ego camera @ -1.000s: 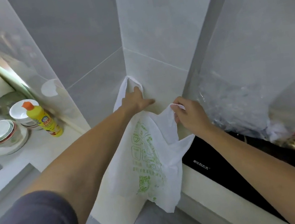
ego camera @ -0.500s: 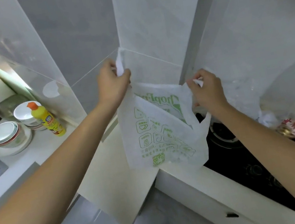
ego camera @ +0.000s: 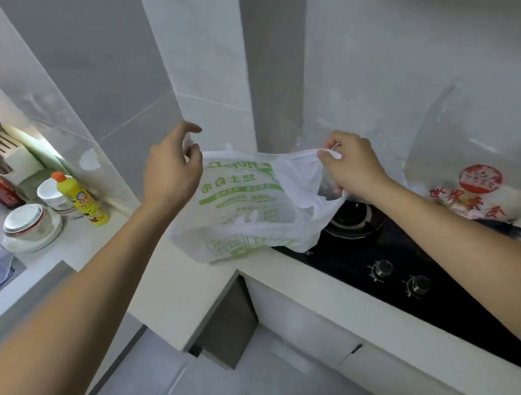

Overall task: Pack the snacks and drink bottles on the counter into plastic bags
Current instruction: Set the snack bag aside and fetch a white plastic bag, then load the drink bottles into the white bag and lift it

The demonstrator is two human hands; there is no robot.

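Grey-tiled walls meet at the corner of a pale counter (ego camera: 178,292), where a white plastic bag (ego camera: 247,210) printed in green sags partly onto the counter and the black gas hob (ego camera: 403,262). Thin, limp and slippery, it likely weighs almost nothing and is best taken by its 2 handle loops; the right hand (ego camera: 352,163) pinches 1 loop, while the left hand (ego camera: 171,174) hovers beside the other edge with fingers loosely spread, seemingly holding nothing. Compared with 0.5 s ago, the left hand has let go and the bag has dropped lower and flatter.
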